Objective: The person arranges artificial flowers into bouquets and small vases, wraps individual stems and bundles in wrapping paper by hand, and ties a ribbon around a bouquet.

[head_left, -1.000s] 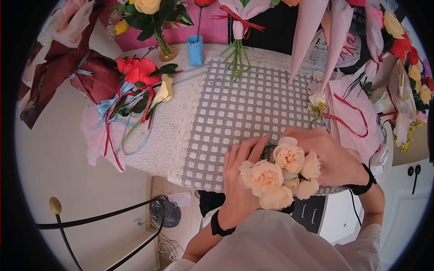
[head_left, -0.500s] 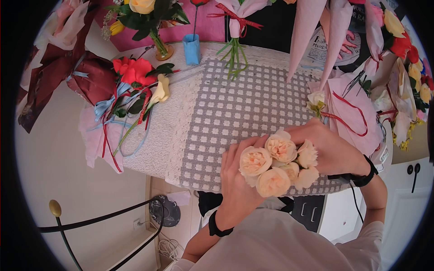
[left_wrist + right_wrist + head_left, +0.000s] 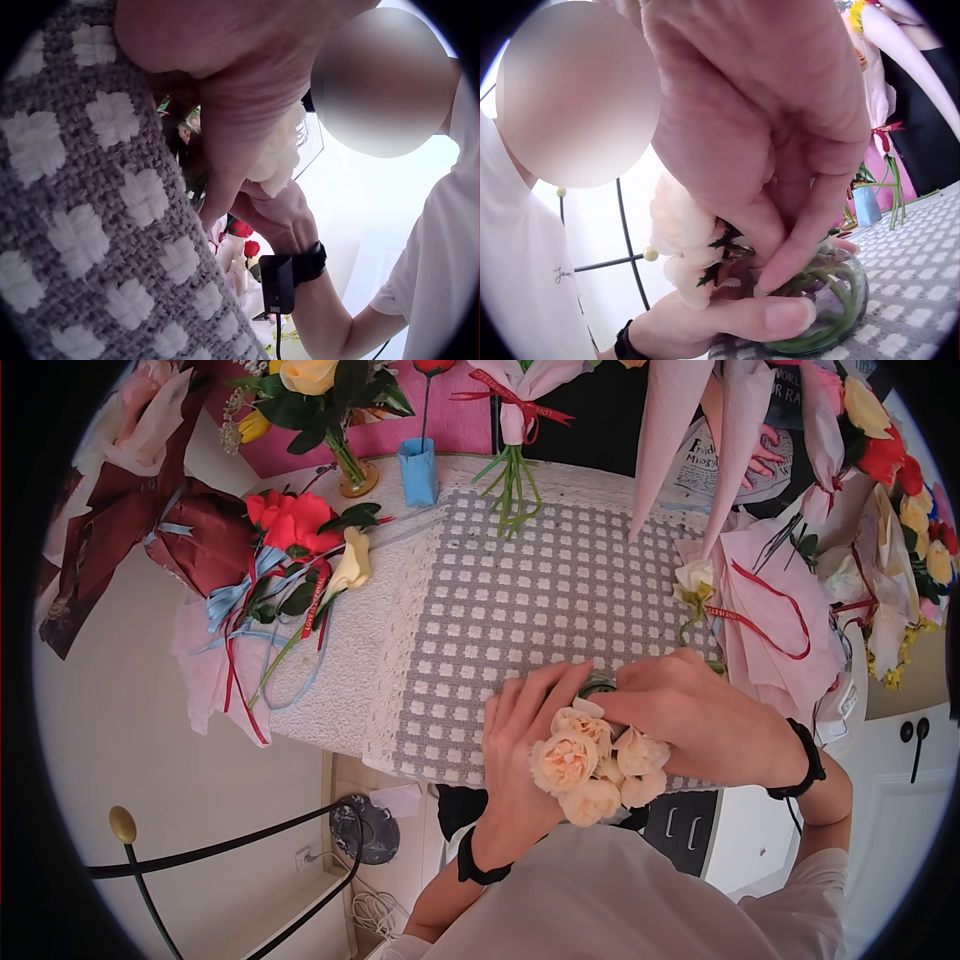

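A cluster of peach ruffled flowers (image 3: 567,760) stands between the two hands at the table's front edge. In the right wrist view, their green stems (image 3: 838,300) bend inside a round glass vase (image 3: 861,283) on the checked cloth. My left hand (image 3: 525,755) holds the vase from the side, its thumb along the glass and its fingers wrapped behind. At the vase's mouth my right hand (image 3: 695,715) pinches the stems just under the blooms, thumb and fingertips together. Blooms and hands hide most of the vase in the head view.
A white rose (image 3: 693,580) and pink paper with red ribbon (image 3: 775,595) lie to the right. Red flowers (image 3: 290,520) and a yellow calla lily (image 3: 352,560) lie left. Behind stand a small blue holder (image 3: 418,472), a pink-wrapped bouquet with bare stems (image 3: 512,490) and hanging pink paper cones (image 3: 665,435).
The right hand has come down and left toward the left hand. The peach blooms have tilted toward the person and sit closer together. The left hand stays nearly in place.
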Available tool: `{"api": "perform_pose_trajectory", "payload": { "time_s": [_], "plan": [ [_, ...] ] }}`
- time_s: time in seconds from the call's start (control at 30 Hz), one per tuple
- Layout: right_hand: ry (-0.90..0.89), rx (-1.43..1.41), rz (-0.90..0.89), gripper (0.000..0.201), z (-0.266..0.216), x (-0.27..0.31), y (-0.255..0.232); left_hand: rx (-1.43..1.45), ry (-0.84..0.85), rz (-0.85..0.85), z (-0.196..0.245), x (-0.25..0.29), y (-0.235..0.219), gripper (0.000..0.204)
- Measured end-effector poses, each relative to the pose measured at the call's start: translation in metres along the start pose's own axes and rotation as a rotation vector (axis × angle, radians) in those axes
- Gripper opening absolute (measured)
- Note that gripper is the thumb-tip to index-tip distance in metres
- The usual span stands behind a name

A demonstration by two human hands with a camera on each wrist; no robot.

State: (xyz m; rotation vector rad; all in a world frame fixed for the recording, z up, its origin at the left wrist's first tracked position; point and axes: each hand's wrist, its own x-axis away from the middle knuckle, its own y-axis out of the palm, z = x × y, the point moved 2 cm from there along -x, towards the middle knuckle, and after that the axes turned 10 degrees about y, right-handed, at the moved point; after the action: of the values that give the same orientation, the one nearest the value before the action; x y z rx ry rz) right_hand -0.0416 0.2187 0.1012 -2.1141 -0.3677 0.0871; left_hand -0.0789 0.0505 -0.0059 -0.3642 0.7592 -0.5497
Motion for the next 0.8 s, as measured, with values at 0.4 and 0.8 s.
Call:
{"api": "perform_pose_trajectory", "payload": {
  "time_s": [0.4, 0.8],
  "plan": [
    [0.152, 0.039, -0.068, 0.064, -0.003, 0.008, 0.012, 0.048, -0.028, -0.006, 0.006, -0.005, -0.006, 0.078],
    [0.174, -0.429, 0.127, 0.051, -0.015, 0.011, 0.012, 0.207, 0.004, 0.012, 0.002, -0.004, -0.015, 0.081]
  ]
}}
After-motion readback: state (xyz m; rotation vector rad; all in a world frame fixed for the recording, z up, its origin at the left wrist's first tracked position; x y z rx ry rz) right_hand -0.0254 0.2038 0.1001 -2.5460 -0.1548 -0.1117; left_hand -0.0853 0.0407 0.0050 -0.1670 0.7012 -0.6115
